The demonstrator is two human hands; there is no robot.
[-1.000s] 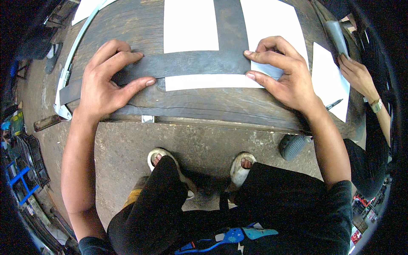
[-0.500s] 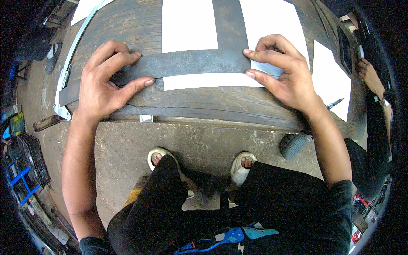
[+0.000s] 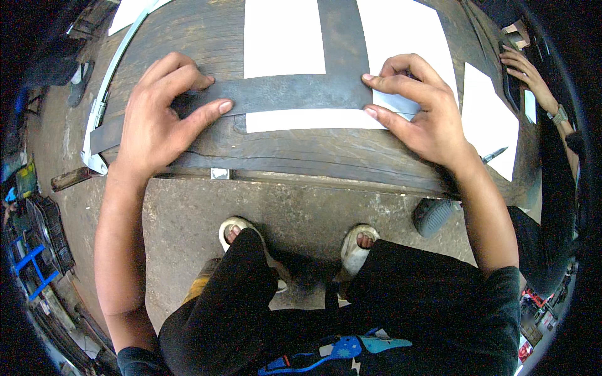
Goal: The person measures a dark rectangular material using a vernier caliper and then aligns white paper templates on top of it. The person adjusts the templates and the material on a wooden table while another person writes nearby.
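A dark, flat, L-shaped metal square lies over a white paper sheet on the worn wooden table. My left hand spans its long leg, thumb along the near edge and bent fingers at the far edge. My right hand is at the corner, with index fingertip and thumb tip against the metal's right end. Paper shows on both sides of the other leg and as a strip along the near edge. My left hand hides part of the square.
A long silver caliper lies at the table's left edge. On the right, a pen rests on a cut paper piece. Another person's hand, with a wristwatch, touches a dark flat object. A grey shoe is below.
The other person's hand has moved up and left onto the dark flat object. My hands keep their places on the square; the view has shifted slightly.
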